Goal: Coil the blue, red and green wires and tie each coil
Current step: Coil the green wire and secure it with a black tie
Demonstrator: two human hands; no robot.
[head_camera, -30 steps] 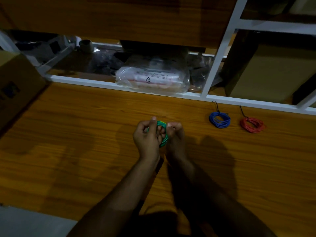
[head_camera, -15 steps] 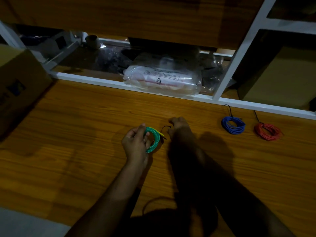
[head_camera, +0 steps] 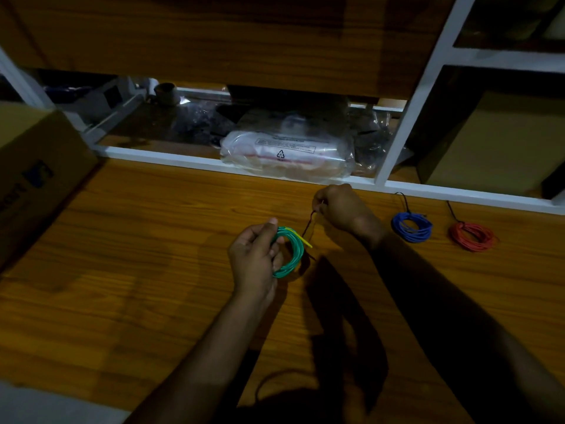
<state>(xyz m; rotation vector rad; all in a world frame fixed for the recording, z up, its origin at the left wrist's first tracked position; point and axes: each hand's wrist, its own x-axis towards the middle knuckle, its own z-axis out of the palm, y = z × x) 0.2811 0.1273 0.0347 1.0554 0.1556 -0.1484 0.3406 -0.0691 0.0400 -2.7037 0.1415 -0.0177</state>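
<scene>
My left hand grips a green wire coil just above the wooden table; a short yellow-green end sticks out of the coil to the right. My right hand is raised behind and to the right of the coil, pinching a thin dark tie string that runs down to the coil. A blue wire coil lies on the table at the right, with a dark tie tail pointing back. Further right lies a red wire coil, also with a dark tail.
A cardboard box stands at the left edge of the table. Behind the table a white-framed shelf holds a clear plastic bag and a brown box. Another dark string loop lies near the front edge.
My hands have parted: the left keeps the green coil, while the right has moved back and to the right, drawing the dark tie string out from the coil. The view has shifted.
</scene>
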